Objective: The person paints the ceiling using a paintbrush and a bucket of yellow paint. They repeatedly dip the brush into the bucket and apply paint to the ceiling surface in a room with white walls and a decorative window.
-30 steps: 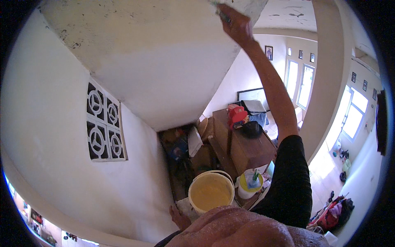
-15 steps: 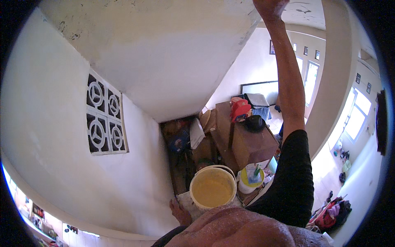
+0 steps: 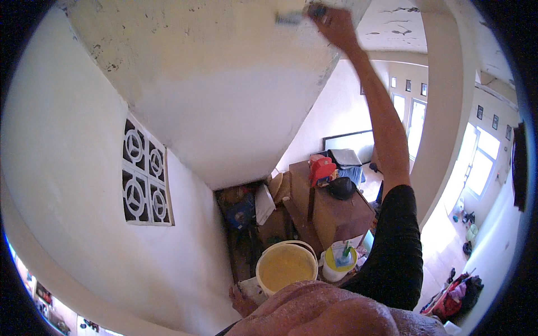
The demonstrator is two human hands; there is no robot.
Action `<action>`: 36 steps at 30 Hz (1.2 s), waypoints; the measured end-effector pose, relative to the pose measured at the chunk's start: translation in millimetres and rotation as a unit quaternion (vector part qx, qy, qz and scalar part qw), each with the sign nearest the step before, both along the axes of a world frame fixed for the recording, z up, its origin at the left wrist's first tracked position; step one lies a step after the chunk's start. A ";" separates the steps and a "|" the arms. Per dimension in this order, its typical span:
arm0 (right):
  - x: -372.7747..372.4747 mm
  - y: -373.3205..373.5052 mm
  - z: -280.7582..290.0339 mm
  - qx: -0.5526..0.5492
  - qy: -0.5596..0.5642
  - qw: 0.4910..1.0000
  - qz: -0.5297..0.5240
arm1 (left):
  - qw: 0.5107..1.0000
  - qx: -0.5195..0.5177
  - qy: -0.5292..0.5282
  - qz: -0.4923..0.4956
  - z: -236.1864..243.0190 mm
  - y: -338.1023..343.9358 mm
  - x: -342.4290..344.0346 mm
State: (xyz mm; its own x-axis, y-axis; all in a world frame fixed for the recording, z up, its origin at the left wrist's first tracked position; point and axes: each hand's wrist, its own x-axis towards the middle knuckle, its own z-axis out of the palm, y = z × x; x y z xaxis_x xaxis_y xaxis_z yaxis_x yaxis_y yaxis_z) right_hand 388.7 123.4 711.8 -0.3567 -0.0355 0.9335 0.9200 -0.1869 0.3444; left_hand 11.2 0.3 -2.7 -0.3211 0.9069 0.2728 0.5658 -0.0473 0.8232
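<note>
Up high, the right hand (image 3: 335, 28) is holding a brush (image 3: 288, 19).
In the head view, its fingers are curling around the brush, which is looking blurry by the slanted ceiling (image 3: 224, 50). Low down, the left hand (image 3: 242, 303) is resting near a bucket (image 3: 259, 273) of yellowish stuff (image 3: 287, 266); I cannot tell if it is spreading or gripping.

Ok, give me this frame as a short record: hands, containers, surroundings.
Right hand: raised near the sloped, patchy cream-and-white ceiling, holding a blurred grey brush
Left hand: low, just left of the round cream plastic bucket; grip unclear
Bucket interior: yellowish
Right of bucket: round white tub with yellow rim
Beyond: brown wooden cabinet
Left wall: white vent block with round pattern
</note>
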 end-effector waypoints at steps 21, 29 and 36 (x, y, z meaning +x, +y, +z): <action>5.9 98.9 -183.4 -0.163 0.084 0.960 0.211 | 0.997 0.055 0.023 -0.039 -10.6 3.8 -6.6; -58.1 -90.0 -251.1 -0.343 0.318 0.813 0.348 | 0.993 0.044 0.072 -0.081 -60.3 1.5 -24.8; -102.3 -151.1 -377.6 -0.573 0.253 0.711 0.318 | 0.994 0.041 -0.003 -0.104 -36.9 3.5 -13.5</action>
